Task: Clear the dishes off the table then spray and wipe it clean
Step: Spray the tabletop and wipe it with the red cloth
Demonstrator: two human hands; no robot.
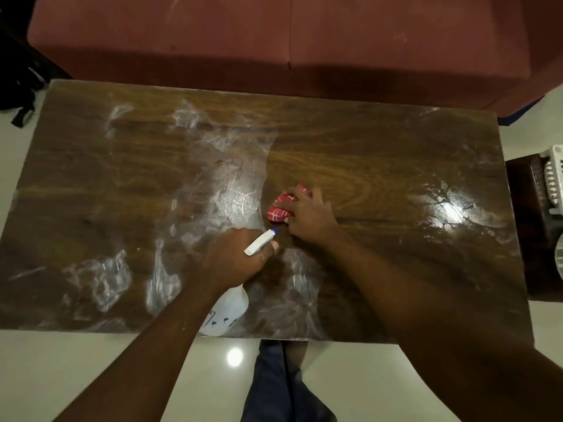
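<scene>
The wide brown wood-grain table looks slick with white spray streaks. The left hand is wrapped round the neck of a translucent white plastic spray bottle, probably light. Just beyond, the right hand clutches a bunched red checked cloth, soft and best gripped from above.

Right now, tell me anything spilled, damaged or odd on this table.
Nothing damaged. White, wet-looking streaks smear the wooden table's left half and glare near its right edge, probably unwiped spray. The stretch beside the red checked cloth under the right hand looks clean. The left hand grips the spray bottle.
</scene>
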